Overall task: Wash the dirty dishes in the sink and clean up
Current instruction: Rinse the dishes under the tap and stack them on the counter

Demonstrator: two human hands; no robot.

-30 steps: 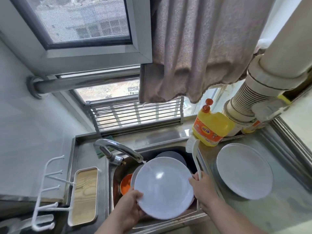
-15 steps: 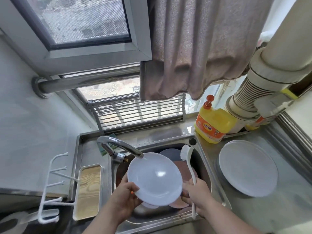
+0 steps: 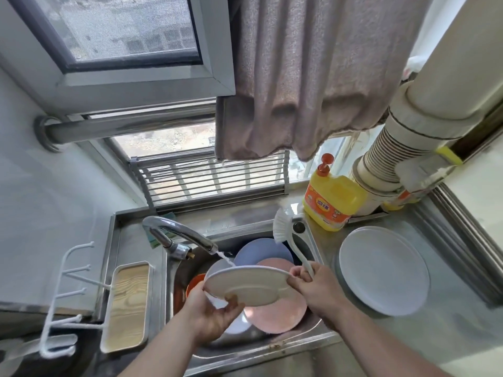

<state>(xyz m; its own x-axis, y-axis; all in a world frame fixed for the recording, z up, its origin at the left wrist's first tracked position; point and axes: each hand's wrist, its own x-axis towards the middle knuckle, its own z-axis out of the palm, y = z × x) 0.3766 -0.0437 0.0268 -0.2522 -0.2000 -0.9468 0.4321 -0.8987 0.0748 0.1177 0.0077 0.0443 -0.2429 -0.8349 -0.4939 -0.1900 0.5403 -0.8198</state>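
White plate (image 3: 246,285), which half a second ago faced the camera, is now tipped nearly edge-on over the sink (image 3: 272,346), its underside toward the viewer, so the tap's stream strikes the far face. That reads as rinsing, with scrubbing of this piece probably over. Left hand (image 3: 211,315) cradles the near rim, thumb curled over the edge. Right hand (image 3: 317,288) steadies the opposite rim and at once grips the brush (image 3: 292,242) handle, whose bristles point up and away, idle. Beneath lie a pink plate (image 3: 275,314), a blue plate (image 3: 261,250) and something orange (image 3: 194,284), still unwashed by the look of it. Farther right, washed plates (image 3: 383,270) sit stacked on the counter beside the soap bottle (image 3: 330,204).
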